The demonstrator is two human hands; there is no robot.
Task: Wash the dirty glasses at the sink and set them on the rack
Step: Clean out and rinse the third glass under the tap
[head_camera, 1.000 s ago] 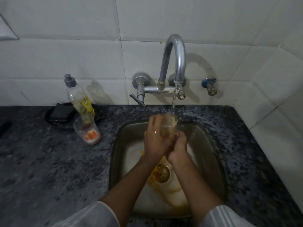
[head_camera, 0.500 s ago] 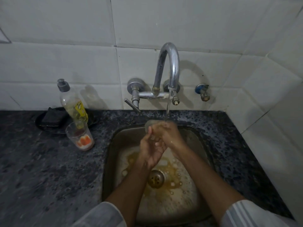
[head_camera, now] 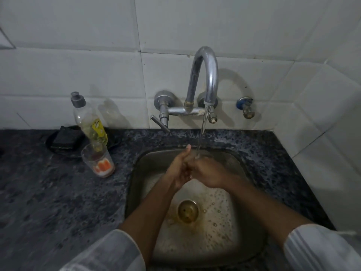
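My left hand (head_camera: 178,169) and my right hand (head_camera: 209,173) are pressed together over the steel sink (head_camera: 241,173), under the running water (head_camera: 203,130). They close around a clear glass (head_camera: 193,154); it is almost wholly hidden between them, with only a faint edge showing by my left thumb. A second glass (head_camera: 98,161) with orange markings and a dark residue stands upright on the counter left of the sink. No rack is in view.
The chrome faucet (head_camera: 207,75) arches over the basin from the tiled wall, beside a small tap (head_camera: 246,108). A dish soap bottle (head_camera: 89,124) leans over a black dish holding a dark sponge (head_camera: 64,139). Brownish water lies around the drain (head_camera: 188,211).
A second ago the glass stood upright under the stream, held in both hands. It has since tipped over and my hands have closed around it, hiding it.
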